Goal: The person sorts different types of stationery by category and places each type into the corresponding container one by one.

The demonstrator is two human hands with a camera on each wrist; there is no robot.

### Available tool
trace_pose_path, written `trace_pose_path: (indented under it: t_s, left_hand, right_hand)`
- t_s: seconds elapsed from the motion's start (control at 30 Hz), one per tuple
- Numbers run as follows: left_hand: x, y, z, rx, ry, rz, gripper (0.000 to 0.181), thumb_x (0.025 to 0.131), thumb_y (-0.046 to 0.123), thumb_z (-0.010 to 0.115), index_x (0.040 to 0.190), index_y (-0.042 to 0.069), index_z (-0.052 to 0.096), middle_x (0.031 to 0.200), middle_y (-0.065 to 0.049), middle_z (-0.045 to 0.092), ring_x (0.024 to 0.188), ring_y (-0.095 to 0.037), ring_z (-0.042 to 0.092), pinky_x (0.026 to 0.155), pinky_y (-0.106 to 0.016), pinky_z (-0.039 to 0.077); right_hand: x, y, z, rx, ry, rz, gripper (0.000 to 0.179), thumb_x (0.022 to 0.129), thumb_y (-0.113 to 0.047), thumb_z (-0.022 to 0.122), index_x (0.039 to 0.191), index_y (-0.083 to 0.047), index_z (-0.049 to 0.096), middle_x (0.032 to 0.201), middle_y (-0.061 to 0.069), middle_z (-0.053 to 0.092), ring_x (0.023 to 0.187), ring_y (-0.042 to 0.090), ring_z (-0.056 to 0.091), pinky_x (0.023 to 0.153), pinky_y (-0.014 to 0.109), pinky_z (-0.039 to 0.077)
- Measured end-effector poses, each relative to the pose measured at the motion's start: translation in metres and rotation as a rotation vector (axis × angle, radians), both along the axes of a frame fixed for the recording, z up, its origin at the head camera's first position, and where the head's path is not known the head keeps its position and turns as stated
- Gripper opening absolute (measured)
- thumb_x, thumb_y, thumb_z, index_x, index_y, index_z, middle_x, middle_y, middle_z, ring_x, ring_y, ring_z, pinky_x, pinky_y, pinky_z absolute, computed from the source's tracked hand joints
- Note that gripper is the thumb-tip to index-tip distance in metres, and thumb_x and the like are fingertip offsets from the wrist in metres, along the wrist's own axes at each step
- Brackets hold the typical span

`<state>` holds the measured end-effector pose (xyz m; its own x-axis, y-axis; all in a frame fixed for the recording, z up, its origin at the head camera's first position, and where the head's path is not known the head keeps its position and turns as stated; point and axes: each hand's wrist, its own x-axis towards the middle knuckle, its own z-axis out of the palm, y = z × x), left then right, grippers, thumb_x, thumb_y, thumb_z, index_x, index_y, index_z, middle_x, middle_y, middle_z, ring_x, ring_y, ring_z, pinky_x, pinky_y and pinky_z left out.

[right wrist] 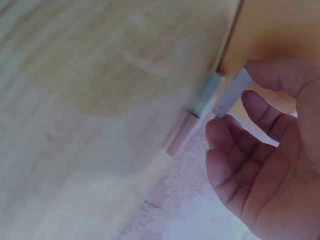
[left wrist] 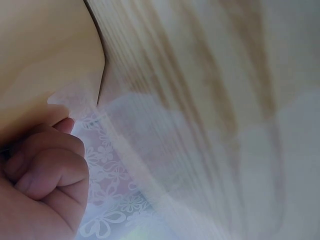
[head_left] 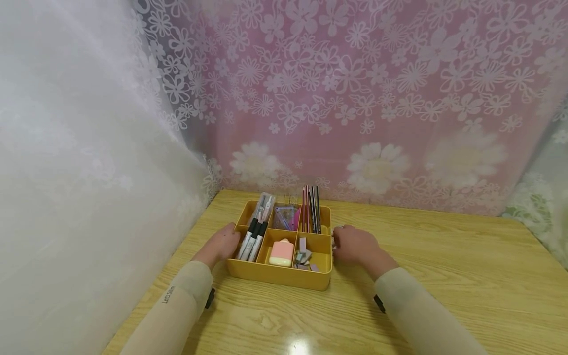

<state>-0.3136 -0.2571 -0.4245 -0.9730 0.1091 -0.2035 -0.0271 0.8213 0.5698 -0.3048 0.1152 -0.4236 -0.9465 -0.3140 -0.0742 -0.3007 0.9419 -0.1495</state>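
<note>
A yellow compartment tray (head_left: 279,279) stands on the wooden table. At its left side my left hand (head_left: 225,241) holds the edge with curled fingers (left wrist: 55,167) against the wall. Beside the right wall, my right hand (head_left: 357,245) pinches a small pale lavender eraser block (right wrist: 233,94) between thumb and fingertips. A teal block (right wrist: 206,95) and a pink block (right wrist: 183,134) lie end to end next to it. Inside the tray, several similar blocks (head_left: 303,256) fill the front right section, and a pink and cream bottle-shaped item (head_left: 281,253) lies in the front middle.
Black-capped markers (head_left: 252,241) lean in the tray's left sections. Set squares (head_left: 286,217) are in the back middle, pencils (head_left: 314,209) in the back right. Wooden tabletop (head_left: 443,276) extends to the right; flowered curtains (head_left: 355,98) hang behind and at both sides.
</note>
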Motion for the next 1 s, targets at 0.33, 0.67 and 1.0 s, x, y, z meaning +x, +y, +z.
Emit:
trace_pose_path:
  t_s: [0.33,0.67,1.0]
  left_hand:
    - [0.000,0.000,0.002,0.012,-0.010,0.006,0.054,0.108,0.026,0.027,0.150,-0.007,0.035,0.150,-0.025,0.045,0.139,-0.041,0.042,0.115,-0.056,0.031]
    - [-0.001,0.000,0.003,0.007,-0.014,0.002,0.054,0.108,0.026,0.026,0.151,-0.008,0.033,0.151,-0.026,0.043,0.139,-0.042,0.040,0.115,-0.056,0.030]
    - [0.001,0.000,0.003,-0.001,-0.006,-0.015,0.054,0.108,0.024,0.026,0.151,-0.010,0.032,0.151,-0.028,0.041,0.140,-0.044,0.038,0.115,-0.057,0.030]
  right_hand:
    - [0.013,0.002,0.040,-0.119,0.101,-0.032,0.017,0.090,-0.029,0.065,0.098,-0.015,0.060,0.093,0.003,0.054,0.070,0.020,0.051,0.054,0.037,0.044]
    - [0.022,-0.021,0.058,-0.178,0.204,0.173,0.012,0.090,-0.023,0.069,0.096,-0.019,0.059,0.097,0.001,0.057,0.073,0.016,0.049,0.062,0.034,0.045]
    - [0.019,-0.057,0.053,-0.129,0.156,0.322,0.018,0.090,-0.021,0.070,0.105,-0.018,0.062,0.099,-0.004,0.055,0.080,0.013,0.049,0.070,0.029,0.048]
